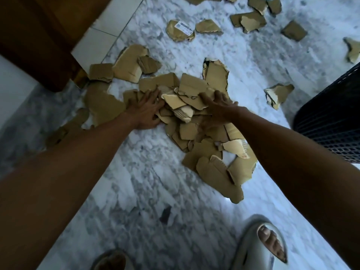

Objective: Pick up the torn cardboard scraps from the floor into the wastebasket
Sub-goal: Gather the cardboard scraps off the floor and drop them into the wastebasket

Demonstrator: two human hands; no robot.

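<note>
So both hands, left hand (145, 112) and right hand (218, 107), are spread flat against the cardboard scraps (187, 106) heaped left of the wastebasket (331, 121), gathering them; next they need squeezing together and lifting.

Scrap pile (187, 114) on floor (148, 172) between hands; wastebasket (331, 117) right, seemingly apart.

dim, bluish light; soft motion blur; wide-angle bending at the edges.
</note>
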